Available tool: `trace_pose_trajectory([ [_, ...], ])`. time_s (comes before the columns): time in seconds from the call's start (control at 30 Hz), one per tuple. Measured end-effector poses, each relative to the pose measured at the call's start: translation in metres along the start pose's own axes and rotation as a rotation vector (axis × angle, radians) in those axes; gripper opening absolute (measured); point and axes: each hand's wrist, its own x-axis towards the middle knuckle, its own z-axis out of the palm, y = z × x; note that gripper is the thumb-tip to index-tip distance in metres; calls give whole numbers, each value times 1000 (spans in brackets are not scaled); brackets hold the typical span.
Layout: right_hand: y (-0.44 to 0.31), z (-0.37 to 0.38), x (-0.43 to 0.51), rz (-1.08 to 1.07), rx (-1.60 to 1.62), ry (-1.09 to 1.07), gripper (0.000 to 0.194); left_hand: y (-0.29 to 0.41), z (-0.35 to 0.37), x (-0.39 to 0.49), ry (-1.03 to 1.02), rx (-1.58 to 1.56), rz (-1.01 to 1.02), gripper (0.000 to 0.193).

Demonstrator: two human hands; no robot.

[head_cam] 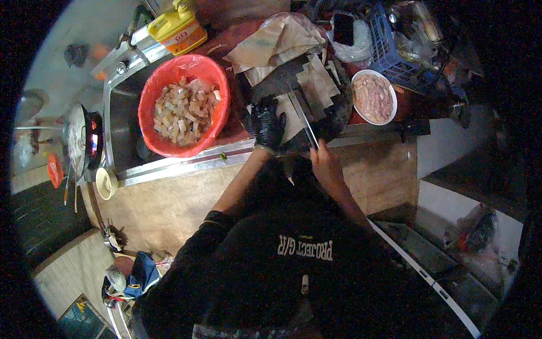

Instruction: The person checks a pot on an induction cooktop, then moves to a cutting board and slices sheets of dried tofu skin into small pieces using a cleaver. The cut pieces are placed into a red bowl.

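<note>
My left hand (267, 123), in a black glove, presses flat on a pale sheet of food (292, 118) on a dark round chopping board (277, 84). In my bare right hand (327, 163) is the handle of a knife (304, 116), its long blade along the right edge of that sheet. Right of the blade lie cut strips (317, 80) of similar material, overlapping. Larger folded sheets (264, 44) rest at the board's far side. To the left, a red plastic basin (226, 97) holds many small cut pieces (186, 112).
A white bowl of raw meat (374, 97) stands right of the board, near a blue plastic basket (389, 55). A phone (343, 29) lies on a plastic bag behind. Left are a yellow jug (178, 31), a sink (123, 110) and a wok (78, 135) over a lit burner.
</note>
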Motion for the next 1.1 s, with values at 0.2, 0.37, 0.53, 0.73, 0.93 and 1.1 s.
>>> trace_pose_trajectory([
  [0.2, 5, -14, 3, -32, 94, 134, 40, -5, -24, -3, -53, -59, -22, 50],
  [0.37, -25, -19, 1, -59, -17, 123, 37, -5, -15, -4, 36, -46, -34, 51],
  [0.53, -18, 4, -14, -157, -24, 174, 35, -3, -13, -3, 96, 11, 13, 53],
  [0.73, -4, 0, -8, 15, -25, 112, 35, 0, -17, -4, 91, 63, 30, 55],
  [0.93, -3, -18, -2, 91, 200, 28, 34, 2, -18, -2, 108, 50, 64, 55],
  [1.1, 5, -7, -1, -77, 150, 138, 35, 1, -18, -4, 43, 37, 16, 54],
])
